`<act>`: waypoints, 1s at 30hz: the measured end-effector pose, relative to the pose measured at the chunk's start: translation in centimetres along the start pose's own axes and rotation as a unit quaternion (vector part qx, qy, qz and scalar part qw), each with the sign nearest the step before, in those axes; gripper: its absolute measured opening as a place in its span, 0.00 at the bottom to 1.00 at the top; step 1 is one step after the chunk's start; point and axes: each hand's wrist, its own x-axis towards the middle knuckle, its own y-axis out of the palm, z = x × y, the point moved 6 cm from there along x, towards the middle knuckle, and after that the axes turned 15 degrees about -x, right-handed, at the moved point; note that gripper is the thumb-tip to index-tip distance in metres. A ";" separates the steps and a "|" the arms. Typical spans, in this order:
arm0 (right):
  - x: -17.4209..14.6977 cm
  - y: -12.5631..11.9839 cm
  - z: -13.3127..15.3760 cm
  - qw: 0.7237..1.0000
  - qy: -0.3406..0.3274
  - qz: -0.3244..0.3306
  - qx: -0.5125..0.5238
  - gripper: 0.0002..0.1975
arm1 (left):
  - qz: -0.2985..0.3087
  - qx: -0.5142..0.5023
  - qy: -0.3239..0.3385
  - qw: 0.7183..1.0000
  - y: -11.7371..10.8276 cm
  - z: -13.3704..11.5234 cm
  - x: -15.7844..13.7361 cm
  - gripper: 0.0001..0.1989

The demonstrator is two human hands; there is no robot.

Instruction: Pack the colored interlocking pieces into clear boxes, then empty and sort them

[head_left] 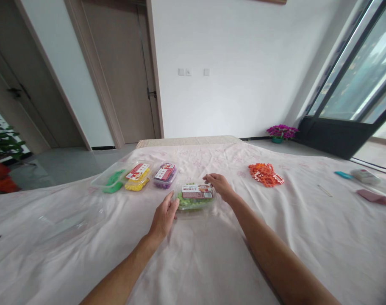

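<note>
A clear plastic box [195, 204] with light green pieces inside sits in front of me, its lid closed or nearly so, with a printed label [197, 191] on top. My left hand [163, 214] grips the box's left side, thumb at the front corner. At the far right corner, my right hand [218, 184] has its fingers curled in against the lid's edge; the fingertips are partly hidden. Just beyond stand a labelled box of purple pieces [165, 175] and a labelled box of yellow pieces [137, 176].
Green pieces [114, 181] lie in an open clear tray [99, 181] at left. Nearer is an empty transparent container [65, 222]. To the right are a pile of orange pieces [265, 174], a thin stick [325, 190], a blue item [343, 174] and a pink cloth [373, 197].
</note>
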 end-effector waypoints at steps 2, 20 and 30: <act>0.3 0.3 -0.2 1.000 0.005 0.007 -0.013 0.20 | 0.009 -0.040 -0.031 0.999 0.3 0.0 -0.1 0.33; -0.5 1.5 -2.5 0.959 0.164 0.119 0.196 0.16 | 0.013 -0.245 -0.140 0.959 1.1 -0.2 -1.3 0.37; -0.6 1.9 -2.7 0.954 0.190 0.142 0.186 0.14 | -0.016 -0.229 -0.149 0.962 1.2 -0.5 -1.3 0.33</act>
